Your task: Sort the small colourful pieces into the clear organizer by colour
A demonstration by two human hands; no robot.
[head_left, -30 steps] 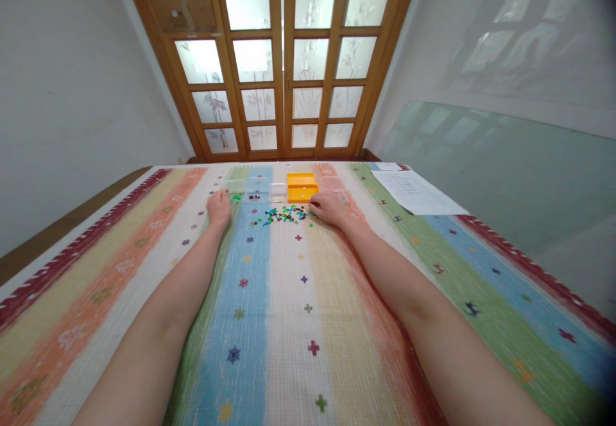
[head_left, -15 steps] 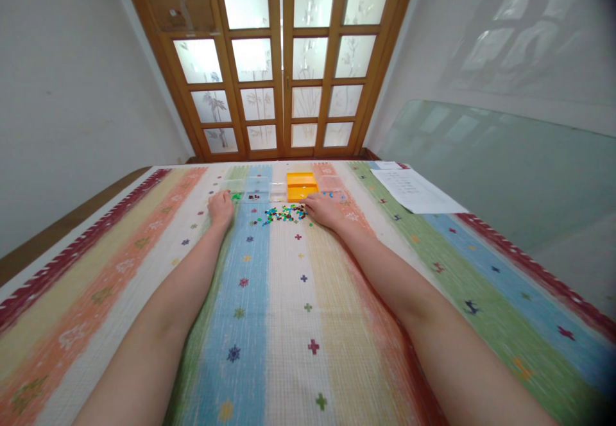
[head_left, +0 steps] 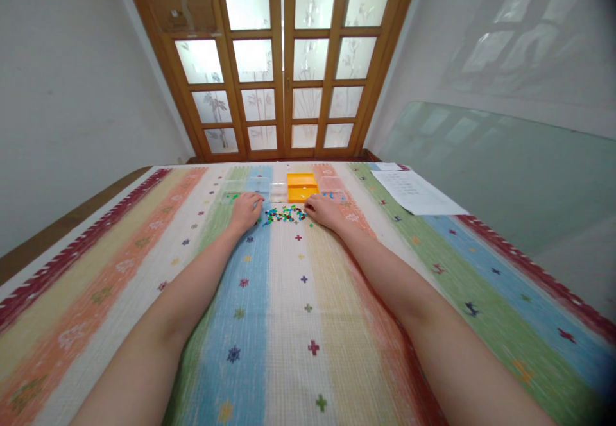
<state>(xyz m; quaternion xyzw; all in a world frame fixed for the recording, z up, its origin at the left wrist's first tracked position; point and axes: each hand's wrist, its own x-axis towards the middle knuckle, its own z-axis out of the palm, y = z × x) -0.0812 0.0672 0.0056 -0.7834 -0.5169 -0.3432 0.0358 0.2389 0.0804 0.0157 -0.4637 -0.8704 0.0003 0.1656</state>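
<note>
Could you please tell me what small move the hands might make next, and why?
Perhaps the right hand should pinch something blue from the mixed pile: it is at the pile's right edge, and blue pieces lie in the clear box beyond it.

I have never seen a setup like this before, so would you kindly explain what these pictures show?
There is no machine here, only a person's two bare hands. One camera worn on the head takes every picture, looking forward and down. On the striped tablecloth, a pile of small colourful pieces lies between the left hand and the right hand. Just beyond are an open yellow box and clear containers, some with pieces inside; a sheet of paper lies off to the right. Both hands are near the pile's edges, but the view is too small to tell whether either holds a piece.
</note>
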